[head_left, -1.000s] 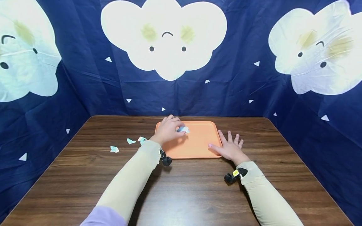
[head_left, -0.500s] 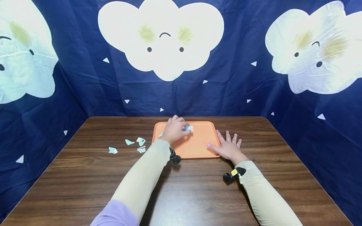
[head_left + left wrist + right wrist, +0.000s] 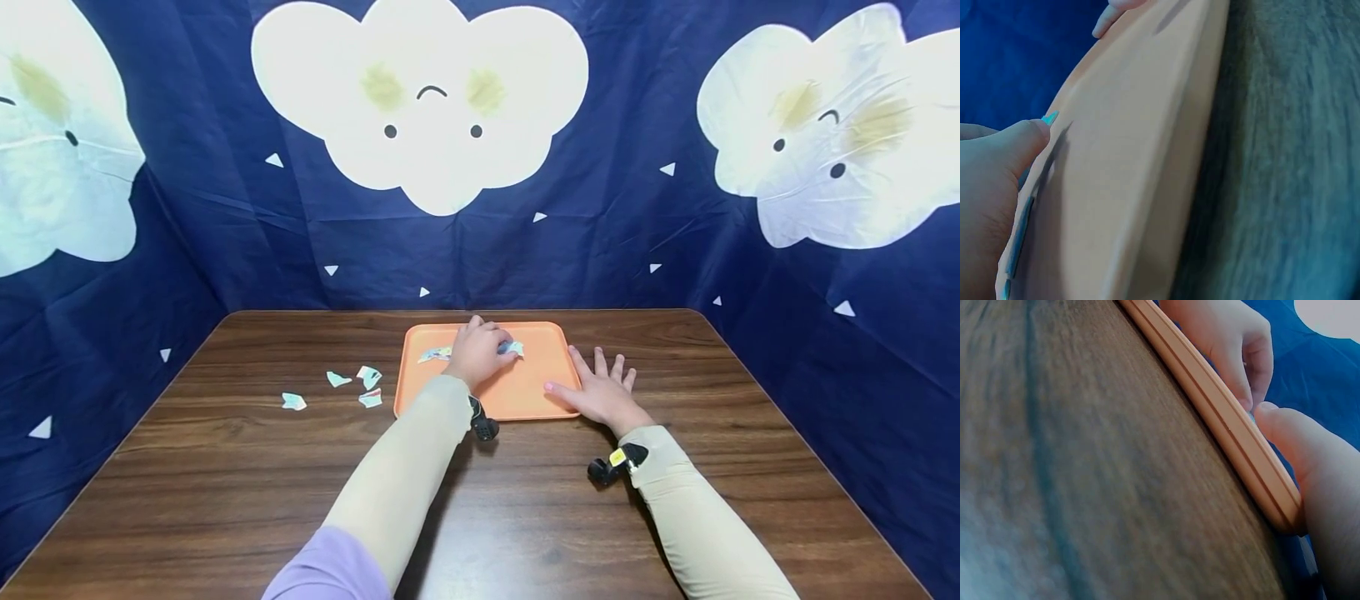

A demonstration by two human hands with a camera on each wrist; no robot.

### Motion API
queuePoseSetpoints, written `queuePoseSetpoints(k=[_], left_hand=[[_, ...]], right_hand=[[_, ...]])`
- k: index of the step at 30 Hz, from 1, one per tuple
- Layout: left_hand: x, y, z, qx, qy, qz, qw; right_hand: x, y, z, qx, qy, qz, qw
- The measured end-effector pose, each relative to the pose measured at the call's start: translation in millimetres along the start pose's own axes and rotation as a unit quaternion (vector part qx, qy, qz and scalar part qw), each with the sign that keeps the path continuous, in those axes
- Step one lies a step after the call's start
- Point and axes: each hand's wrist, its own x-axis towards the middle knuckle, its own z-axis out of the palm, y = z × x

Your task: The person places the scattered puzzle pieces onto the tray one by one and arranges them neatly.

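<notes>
My left hand point(image 3: 477, 357) is over the orange tray point(image 3: 525, 402), pinching a small light-blue, jagged flat piece point(image 3: 516, 348) that looks like torn printed paper. Its tip point(image 3: 1052, 118) pokes out past the thumb in the left wrist view; the fingers hide the rest. Left of that hand, similar pieces point(image 3: 434, 354) lie in a row on the tray, partly behind the wrist. My right hand point(image 3: 609, 395) lies with spread fingers at the tray's right edge, its thumb over the rim and the other fingers beyond it.
Several more light-blue scraps point(image 3: 370, 398) lie scattered on the brown wooden table point(image 3: 225, 467), left of the tray. A dark blue cloth point(image 3: 465, 267) with white clouds stands behind the table and along both sides.
My left hand has moved right across the tray with the pinched piece, uncovering the pieces on the tray's left part. My right hand stays at the tray's edge.
</notes>
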Motion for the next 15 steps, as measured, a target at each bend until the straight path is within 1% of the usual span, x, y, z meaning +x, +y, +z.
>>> queuePoseSetpoints(k=[7,12,15], left_hand=[[-0.3,2.3,7.0,-0.002,-0.015,-0.014,0.9998],[-0.3,3.3,9.2,-0.006,-0.013,-0.018,0.9997],[0.4,5.1,10.5,-0.018,-0.012,-0.021,0.9995]], right_hand=[[0.0,-1.1,1.7,0.000,-0.001,-0.003,1.000],[-0.7,-1.6,0.8,-0.001,-0.004,-0.001,1.000],[-0.9,-0.7,0.2,-0.001,-0.002,0.002,1.000]])
